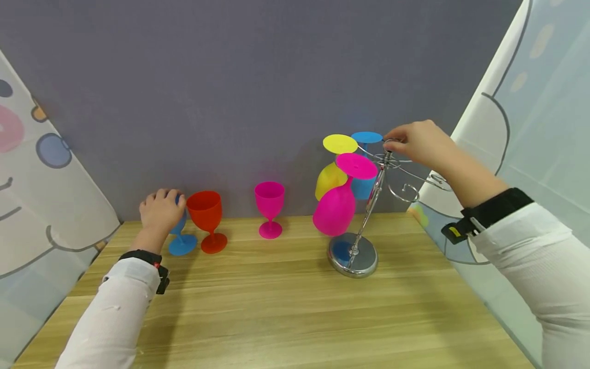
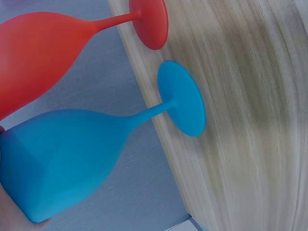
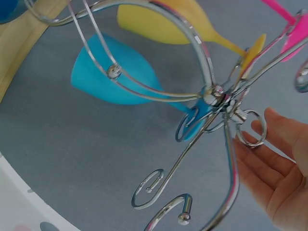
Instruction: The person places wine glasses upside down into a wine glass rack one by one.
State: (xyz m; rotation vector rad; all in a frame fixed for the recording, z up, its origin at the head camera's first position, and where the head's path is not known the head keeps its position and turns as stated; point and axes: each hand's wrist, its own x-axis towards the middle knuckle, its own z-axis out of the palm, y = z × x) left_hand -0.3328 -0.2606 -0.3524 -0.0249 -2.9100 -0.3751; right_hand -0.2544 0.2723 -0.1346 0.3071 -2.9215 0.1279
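My left hand (image 1: 161, 210) holds a blue goblet (image 2: 72, 154) by its rim from above, fingers over the bowl. The goblet stands upright with its foot at the tabletop, right beside a red goblet (image 1: 205, 212). At the right, my right hand (image 1: 421, 146) pinches the small ring (image 3: 252, 129) on top of a chrome stemware rack (image 1: 354, 256). Yellow (image 1: 329, 179), pink (image 1: 336, 207) and blue (image 3: 115, 72) goblets hang upside down on the rack's left side by their feet. The curled wire arms (image 1: 405, 192) on its right side carry nothing.
Another pink goblet (image 1: 270, 202) stands upright between the red goblet and the rack. A grey panel (image 1: 230, 102) rises behind the wooden table (image 1: 258, 307). Patterned curtains flank it, one on the left (image 1: 41, 169) and one on the right (image 1: 544, 113).
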